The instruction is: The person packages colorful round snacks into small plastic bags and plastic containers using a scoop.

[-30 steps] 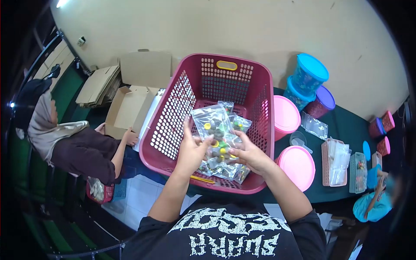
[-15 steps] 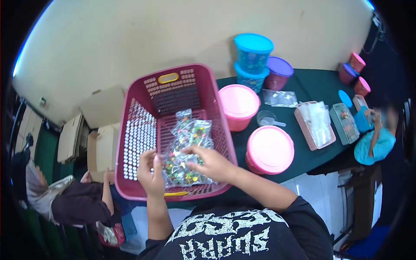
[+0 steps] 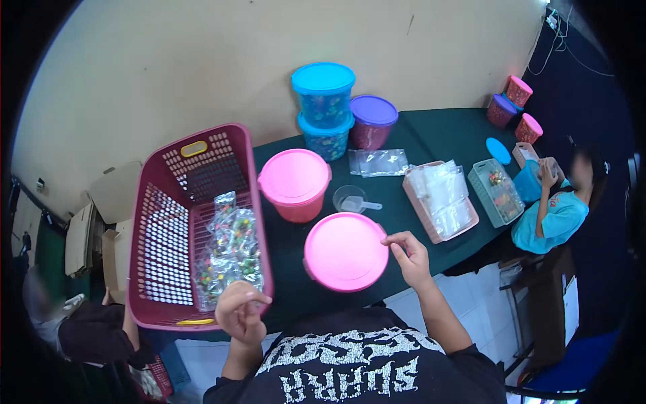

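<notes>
My left hand point(image 3: 242, 314) is over the front right corner of a maroon plastic basket point(image 3: 264, 269), its fingers curled together; what they hold, if anything, is too small to name. Small clear packets with colourful pieces point(image 3: 232, 249) lie heaped inside the basket. My right hand point(image 3: 409, 258) is at the right edge of a round pink lid point(image 3: 346, 252) on a tub, with thumb and forefinger slightly apart and nothing visible between them. Another pink-lidded tub point(image 3: 295, 178) stands behind. A clear cup with a scoop point(image 3: 353, 200) sits between the tubs and the bags.
Blue-lidded tubs point(image 3: 324, 101) are stacked near a purple-lidded tub point(image 3: 372, 121). Flat clear bags point(image 3: 378, 162) lie beside a pink tray of bags point(image 3: 441, 202). A green-grey basket point(image 3: 496, 193) is near a person point(image 3: 552, 219). Another person point(image 3: 94, 330) is at left, by cardboard boxes point(image 3: 120, 259).
The view has shifted right. Both hands have left the packets; my left hand is now at the basket's corner and my right hand beside the front pink lid.
</notes>
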{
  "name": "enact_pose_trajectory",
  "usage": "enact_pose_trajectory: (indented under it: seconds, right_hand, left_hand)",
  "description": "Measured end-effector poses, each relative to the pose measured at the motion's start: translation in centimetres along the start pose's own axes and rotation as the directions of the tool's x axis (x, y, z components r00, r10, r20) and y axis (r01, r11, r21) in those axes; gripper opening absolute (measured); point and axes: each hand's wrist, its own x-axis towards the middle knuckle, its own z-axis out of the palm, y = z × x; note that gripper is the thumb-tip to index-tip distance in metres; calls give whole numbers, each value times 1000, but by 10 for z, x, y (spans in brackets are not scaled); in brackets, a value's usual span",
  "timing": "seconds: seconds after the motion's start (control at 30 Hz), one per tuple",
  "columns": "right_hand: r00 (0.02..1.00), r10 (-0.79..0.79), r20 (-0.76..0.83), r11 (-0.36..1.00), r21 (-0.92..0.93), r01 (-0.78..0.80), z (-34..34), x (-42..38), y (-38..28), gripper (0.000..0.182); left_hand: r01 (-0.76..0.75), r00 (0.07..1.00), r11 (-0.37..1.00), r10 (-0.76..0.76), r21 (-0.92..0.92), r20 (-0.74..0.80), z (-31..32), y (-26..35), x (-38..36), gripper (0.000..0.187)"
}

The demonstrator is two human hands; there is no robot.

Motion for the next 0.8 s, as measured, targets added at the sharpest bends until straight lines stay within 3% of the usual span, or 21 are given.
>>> enact_pose_trajectory:
  seconds: [0.07,0.13,0.2,0.23,0.33,0.37,0.4,0.43,0.5,0.53,0.6,0.67,0.73,0.77,0.8]
  right_hand:
    - [995,70,-77,991,120,-60,-40,-2,31,12]
    - [994,83,-70,993,93,-76,-82,-3,55,11]
    - [984,114,-137,984,155,-92,-120,-3,78,11]
    - [971,184,-152,978,126,-166,-141,-1,87,11]
    - [952,218,-215,970,-57,-235,-197,4,121,11]
    - [929,261,-261,953,-80,-291,-212,6,137,12]
    - [929,267,-257,952,-82,-296,-227,7,150,12]
    - [909,309,-279,895,-239,-377,-240,8,161,15]
    - [874,367,-319,737,-473,-483,-262,12,183,28]
    - [871,376,-315,736,-469,-488,-270,14,197,28]
    - [873,332,-358,535,-690,-487,-280,14,222,43]
    - [841,376,-388,516,-666,-538,-279,14,231,51]
    - [811,413,-414,493,-647,-581,-276,17,235,59]
    - [803,433,-409,453,-672,-586,-275,18,237,63]
    - [794,455,-404,411,-696,-589,-274,18,239,68]
  left_hand:
    - [64,993,995,-55,-76,108,44,0,0,14]
    - [169,978,976,-149,-134,146,90,1,-4,19]
    - [389,919,876,-348,-287,184,139,9,-10,17]
    - [446,882,863,-379,-237,280,161,10,-11,16]
    - [573,715,812,-430,-110,551,230,10,0,19]
    - [579,711,808,-435,-109,553,252,9,0,19]
    - [670,599,740,-490,-61,633,274,7,-4,21]
    - [747,475,665,-532,-2,701,295,4,-9,24]
    - [709,454,705,-489,30,745,335,-5,-15,25]
    - [665,422,744,-442,61,792,353,-12,-21,27]
    - [651,377,753,-434,99,818,390,-36,-41,29]
    - [625,338,770,-413,126,846,422,-50,-51,32]
    - [438,458,877,-408,198,790,449,-54,-56,33]
    - [400,394,883,-409,247,823,462,-57,-59,39]
    - [403,388,882,-408,246,827,472,-58,-68,39]
